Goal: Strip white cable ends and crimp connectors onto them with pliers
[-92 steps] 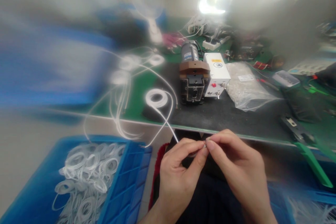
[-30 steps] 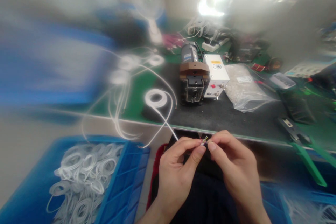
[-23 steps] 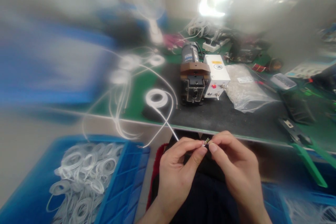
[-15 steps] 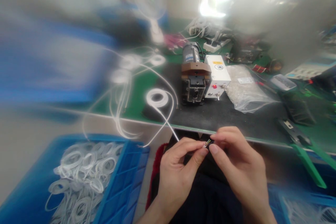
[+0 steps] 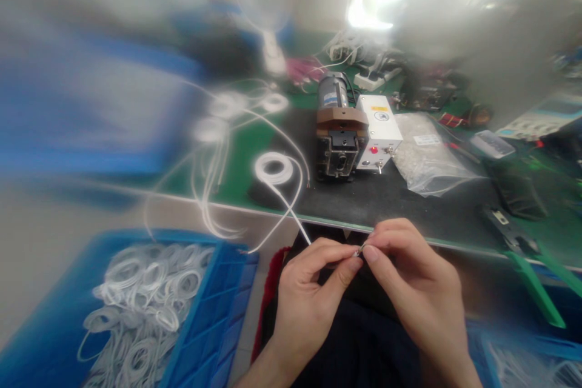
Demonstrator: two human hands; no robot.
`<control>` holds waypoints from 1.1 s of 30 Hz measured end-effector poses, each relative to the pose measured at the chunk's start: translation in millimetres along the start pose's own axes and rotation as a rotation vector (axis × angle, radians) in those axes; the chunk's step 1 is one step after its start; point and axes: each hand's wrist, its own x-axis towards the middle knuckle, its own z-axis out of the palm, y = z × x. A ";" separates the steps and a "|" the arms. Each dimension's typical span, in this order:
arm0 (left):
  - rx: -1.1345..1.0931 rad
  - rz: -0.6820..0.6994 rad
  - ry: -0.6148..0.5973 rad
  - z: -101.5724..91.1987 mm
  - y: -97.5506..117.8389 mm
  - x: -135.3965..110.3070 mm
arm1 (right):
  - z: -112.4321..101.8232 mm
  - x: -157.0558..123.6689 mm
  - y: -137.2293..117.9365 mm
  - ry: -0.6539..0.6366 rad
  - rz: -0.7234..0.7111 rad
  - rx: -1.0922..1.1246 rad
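Green matting covers a cluttered tabletop (image 5: 245, 157), with a dark mat laid near its front edge; the far background is blurred. Below that edge, two bare hands are seen meeting over a dark lap. A thin white cable (image 5: 291, 209) is pinched near its end between the thumb and forefinger of the left hand (image 5: 309, 297). The right hand (image 5: 413, 297) is pressed close against it, its thumb and forefinger closed on the tiny wire ends (image 5: 360, 248) sticking out of the cable. From the left hand the cable is led up over the tabletop edge to a white coil (image 5: 273, 168) lying on the matting. Just right of the coil, a small motor-driven machine (image 5: 336, 139) is set beside a white control box (image 5: 381, 130) with a red button. A clear plastic bag (image 5: 427, 154) lies further right. At the lower left, a blue crate (image 5: 213, 321) is filled with coiled white cables.
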 end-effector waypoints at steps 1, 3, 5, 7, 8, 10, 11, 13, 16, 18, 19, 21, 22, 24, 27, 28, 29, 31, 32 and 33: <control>-0.001 0.000 0.001 0.1 0.4 0.0 | -0.1 0.2 0.0 -0.002 -0.001 0.002; 0.002 0.006 0.001 0.2 0.9 -0.1 | -0.5 0.7 0.2 -0.001 0.002 0.003; 0.008 0.018 -0.004 -0.1 1.2 -0.2 | -1.3 1.5 0.4 -0.007 0.010 0.007; 0.008 0.031 -0.012 -0.7 1.2 -0.2 | -2.2 2.5 0.4 -0.020 0.025 0.022; 0.008 0.035 -0.012 -1.1 1.1 -0.2 | -2.6 3.0 0.2 -0.027 0.032 0.032; 0.007 0.036 -0.010 -1.7 0.9 -0.2 | -3.0 3.8 -0.3 -0.035 0.035 0.047; 0.006 0.034 -0.011 -1.8 0.7 -0.2 | -3.0 3.9 -0.5 -0.036 0.034 0.046; -0.001 0.026 -0.013 -1.7 -0.1 -0.2 | -2.5 3.7 -0.8 -0.029 0.023 0.025; -0.026 0.008 -0.004 -0.8 -1.3 0.1 | -0.6 1.8 -0.4 0.006 -0.048 -0.042; -0.042 -0.003 0.006 -0.2 -1.3 0.4 | 0.9 -0.1 0.5 0.050 -0.153 -0.121; -0.047 -0.007 0.008 -0.1 -1.1 0.6 | 1.6 -1.1 1.2 0.075 -0.220 -0.180; -0.056 -0.012 0.006 -0.2 -0.1 0.9 | 2.0 -3.3 2.7 0.113 -0.344 -0.325; -0.059 -0.013 0.005 -0.4 0.4 0.9 | 1.8 -4.4 3.5 0.124 -0.397 -0.395; -0.065 -0.008 0.002 -0.9 1.4 0.8 | 0.5 -6.3 4.8 0.132 -0.471 -0.514; -0.066 -0.002 0.001 -1.1 1.7 0.3 | -2.3 -8.4 5.5 0.132 -0.535 -0.630; -0.065 -0.004 0.000 -1.0 1.4 0.1 | -3.1 -8.8 5.5 0.129 -0.549 -0.661; -0.065 -0.004 0.002 -0.9 1.0 -0.1 | -3.7 -9.1 5.4 0.125 -0.558 -0.687; -0.064 -0.009 0.003 -0.6 -0.3 -0.5 | -4.6 -9.4 5.5 0.121 -0.571 -0.712; -0.063 -0.011 0.004 -0.5 -0.9 -0.6 | -5.0 -9.5 5.8 0.119 -0.573 -0.708; -0.062 -0.013 0.006 -0.5 -1.4 -0.8 | -5.4 -9.7 6.3 0.122 -0.572 -0.695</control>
